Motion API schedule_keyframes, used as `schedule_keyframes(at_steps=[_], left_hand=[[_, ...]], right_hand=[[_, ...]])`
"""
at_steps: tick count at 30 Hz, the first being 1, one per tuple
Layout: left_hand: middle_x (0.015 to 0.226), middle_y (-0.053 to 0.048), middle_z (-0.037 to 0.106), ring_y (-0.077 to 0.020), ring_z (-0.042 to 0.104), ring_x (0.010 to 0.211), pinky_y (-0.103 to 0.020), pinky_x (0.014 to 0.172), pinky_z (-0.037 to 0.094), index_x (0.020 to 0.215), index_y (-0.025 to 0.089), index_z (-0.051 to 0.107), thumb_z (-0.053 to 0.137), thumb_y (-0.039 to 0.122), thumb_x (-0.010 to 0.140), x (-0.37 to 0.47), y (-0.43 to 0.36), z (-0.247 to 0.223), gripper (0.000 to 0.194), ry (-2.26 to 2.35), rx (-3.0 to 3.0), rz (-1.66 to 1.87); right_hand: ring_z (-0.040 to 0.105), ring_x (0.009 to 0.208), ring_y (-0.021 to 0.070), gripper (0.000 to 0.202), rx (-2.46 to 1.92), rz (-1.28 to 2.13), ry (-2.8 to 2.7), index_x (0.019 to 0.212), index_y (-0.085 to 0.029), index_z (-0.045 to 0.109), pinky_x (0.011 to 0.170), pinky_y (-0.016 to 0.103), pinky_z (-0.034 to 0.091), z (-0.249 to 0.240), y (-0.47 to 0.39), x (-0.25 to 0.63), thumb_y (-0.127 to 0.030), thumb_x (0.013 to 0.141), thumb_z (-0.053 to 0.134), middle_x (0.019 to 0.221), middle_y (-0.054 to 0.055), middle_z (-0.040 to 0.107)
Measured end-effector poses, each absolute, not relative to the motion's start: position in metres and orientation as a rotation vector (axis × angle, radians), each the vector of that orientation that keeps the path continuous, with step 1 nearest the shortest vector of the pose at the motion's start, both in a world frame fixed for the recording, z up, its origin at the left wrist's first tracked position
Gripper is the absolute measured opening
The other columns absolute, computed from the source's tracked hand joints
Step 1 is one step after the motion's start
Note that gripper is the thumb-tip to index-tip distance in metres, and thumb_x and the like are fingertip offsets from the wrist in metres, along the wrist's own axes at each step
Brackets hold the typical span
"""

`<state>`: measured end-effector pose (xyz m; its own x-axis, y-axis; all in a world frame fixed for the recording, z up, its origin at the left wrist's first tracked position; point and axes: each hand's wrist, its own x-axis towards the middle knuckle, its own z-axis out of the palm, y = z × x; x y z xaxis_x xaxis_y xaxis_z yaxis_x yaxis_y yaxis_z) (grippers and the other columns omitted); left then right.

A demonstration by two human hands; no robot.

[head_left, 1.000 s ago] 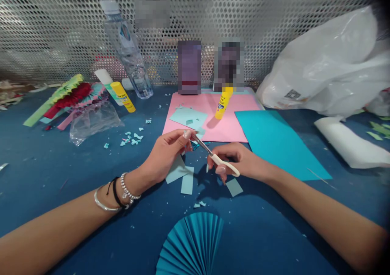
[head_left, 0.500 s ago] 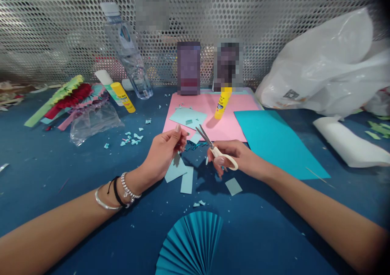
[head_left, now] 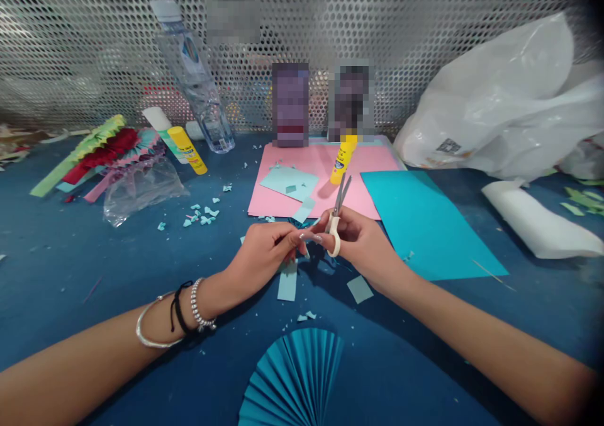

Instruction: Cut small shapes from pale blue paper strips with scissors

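White-handled scissors (head_left: 334, 232) are held in my right hand (head_left: 361, 240), their blades pointing up and away. My left hand (head_left: 264, 253) pinches something small, perhaps a paper piece, whose shape is mostly hidden by the fingers. The fingertips of both hands meet over the blue table. Beneath my left hand lies a pale blue paper strip (head_left: 287, 282), and a small pale square (head_left: 360, 289) lies below my right hand. Nearest me is a pleated blue paper fan (head_left: 295, 375).
Pink sheets (head_left: 321, 162) carry a pale blue sheet and an upright glue stick (head_left: 340, 162). A teal sheet (head_left: 425, 224) lies right, before a white plastic bag (head_left: 491, 99). A bottle (head_left: 193, 80), glue sticks and coloured pleated paper stand or lie left.
My left hand has moved right and my right hand has turned inward, so their fingertips now meet. The scissors have swung from pointing up-left to nearly straight up.
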<state>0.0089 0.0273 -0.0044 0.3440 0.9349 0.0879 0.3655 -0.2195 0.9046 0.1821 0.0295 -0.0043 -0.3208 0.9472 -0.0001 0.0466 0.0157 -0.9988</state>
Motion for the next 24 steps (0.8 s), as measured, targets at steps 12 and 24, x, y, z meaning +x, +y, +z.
schedule_keyframes(at_steps=[12, 24], left_hand=[[0.056, -0.002, 0.06, -0.0086, 0.051, 0.047, -0.017, 0.046, 0.038, 0.066, 0.015, 0.063, 0.045, 0.035, 0.084, 0.0088, 0.0311, -0.0091, 0.033, 1.127, 1.772, 0.722], [0.072, -0.001, 0.059, -0.0109, 0.05, 0.063, -0.021, 0.056, 0.036, 0.077, 0.016, 0.064, 0.054, 0.026, 0.08, 0.0116, 0.0319, -0.0044, 0.015, 1.102, 2.053, 0.655]], right_hand=[[0.057, 0.068, 0.013, 0.019, -1.15, 1.274, -1.482, 0.081, -0.019, 0.049, 0.061, 0.028, 0.044, -0.0102, 0.0206, 0.1774, -0.031, 0.072, 0.061, 0.079, 0.001, 0.062], [0.055, 0.07, 0.0121, 0.014, -1.122, 1.159, -1.525, 0.082, -0.019, 0.048, 0.057, 0.024, 0.042, -0.0145, 0.0247, 0.1798, -0.022, 0.073, 0.059, 0.08, 0.001, 0.061]])
